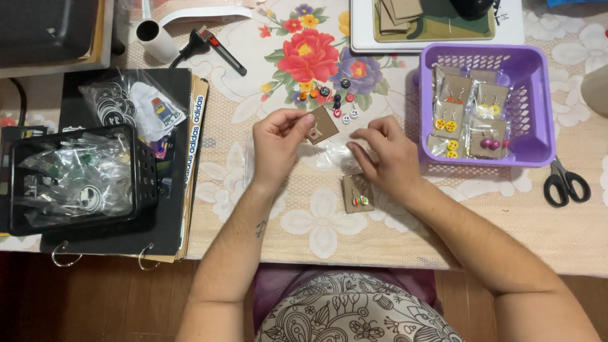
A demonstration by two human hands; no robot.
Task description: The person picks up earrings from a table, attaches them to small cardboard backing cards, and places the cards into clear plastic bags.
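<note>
- A small brown earring card point(321, 125) is pinched between thumb and fingertips of the left hand point(277, 140), held just above the table's middle, near a scatter of small beads point(335, 98).
- The right hand point(386, 159) rests just right of it, fingers closed together on a clear plastic bag point(335, 154) lying on the cloth.
- A second earring card point(358, 194), with red and green drops, lies flat on the table just near of the right hand.
- To the right stands a purple basket point(535, 95) holding bagged earring cards.
- Black scissors point(565, 183) lie right of the basket, at its near corner.
- On the left, a black basket point(142, 171) full of clear bags sits on a black binder point(177, 209).
- A floral tablecloth point(304, 221) covers the table.
</note>
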